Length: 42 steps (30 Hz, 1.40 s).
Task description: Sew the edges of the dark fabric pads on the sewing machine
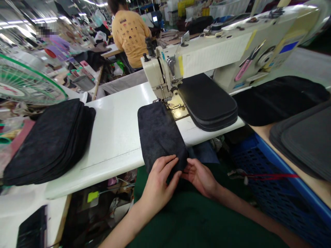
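A dark fabric panel (160,132) with rounded corners lies on the white sewing table, its far edge beside the needle area of the sewing machine (165,72). Its near end hangs over the table's front edge. My left hand (161,179) grips that near end, with the fingers on top and the thumb at the edge. At the near right corner, my right hand (200,175) pinches the panel's edge between thumb and fingers. A stack of smooth black panels (209,100) rests right of the needle. Another stack of dark fabric panels (49,141) sits on the left.
Further right lie a black panel (281,98) and a stack of grey-black panels (307,137), above a blue crate (269,186). A green fan (28,81) stands at left, a phone (32,227) below. Beyond the machine sits a person in a yellow shirt (130,38).
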Tool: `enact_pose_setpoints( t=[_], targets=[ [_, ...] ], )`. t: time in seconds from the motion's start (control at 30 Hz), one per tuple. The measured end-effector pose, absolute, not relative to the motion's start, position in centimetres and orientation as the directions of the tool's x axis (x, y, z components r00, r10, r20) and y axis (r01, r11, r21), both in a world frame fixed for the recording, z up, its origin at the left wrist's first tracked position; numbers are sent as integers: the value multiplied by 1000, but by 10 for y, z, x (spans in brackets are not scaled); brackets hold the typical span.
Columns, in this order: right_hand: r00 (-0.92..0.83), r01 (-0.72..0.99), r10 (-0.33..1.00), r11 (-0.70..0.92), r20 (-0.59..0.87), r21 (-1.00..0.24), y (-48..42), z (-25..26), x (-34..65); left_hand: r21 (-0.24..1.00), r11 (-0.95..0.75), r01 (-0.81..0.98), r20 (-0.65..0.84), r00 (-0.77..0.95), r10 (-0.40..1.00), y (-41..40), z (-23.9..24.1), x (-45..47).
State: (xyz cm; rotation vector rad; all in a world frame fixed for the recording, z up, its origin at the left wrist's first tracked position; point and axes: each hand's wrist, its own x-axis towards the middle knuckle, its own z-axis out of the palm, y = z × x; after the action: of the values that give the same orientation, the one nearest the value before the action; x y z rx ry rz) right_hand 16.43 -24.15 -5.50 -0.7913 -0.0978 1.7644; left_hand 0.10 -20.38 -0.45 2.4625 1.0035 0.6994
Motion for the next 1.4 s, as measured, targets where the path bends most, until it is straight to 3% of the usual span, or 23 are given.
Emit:
enact_pose_setpoints(
  t=[0.33, 0.87, 1.03, 1.13, 1.2, 1.23, 1.27, 1.33, 1.4],
  targets=[
    [-150, -826, 886, -356, -438, -437, -243, -58, 166, 522, -651, 551, 294, 600, 744, -205, -5, 5],
    [-135, -758, 924, -329, -359, -563, -246, -55, 167, 487, -699, 524, 343, 621, 705, -205, -7, 8],
    [-124, -699, 920, -348, -373, -625, -246, -49, 167, 566, -675, 474, 359, 595, 719, -213, -7, 1],
    [-147, -700, 909, -375, -391, -607, -249, -49, 168, 731, -438, 523, 375, 229, 898, -223, -12, -16],
    [-151, -706, 897, -392, -416, -590, -250, -51, 169, 873, -166, 458, 232, -93, 968, -227, -18, -28],
    [-151, -708, 891, -400, -429, -582, -251, -52, 169, 930, -13, 368, 93, -199, 976, -228, -20, -34],
    [-151, -708, 885, -407, -440, -577, -251, -53, 169, 958, 148, 245, -87, -243, 966, -227, -22, -38],
    [-150, -698, 879, -418, -452, -582, -251, -55, 169, 894, 447, -36, -448, -134, 884, -223, -23, -42],
    [-146, -674, 881, -422, -450, -607, -251, -57, 169, 742, 616, -266, -620, 77, 780, -214, -20, -42]
  ],
)
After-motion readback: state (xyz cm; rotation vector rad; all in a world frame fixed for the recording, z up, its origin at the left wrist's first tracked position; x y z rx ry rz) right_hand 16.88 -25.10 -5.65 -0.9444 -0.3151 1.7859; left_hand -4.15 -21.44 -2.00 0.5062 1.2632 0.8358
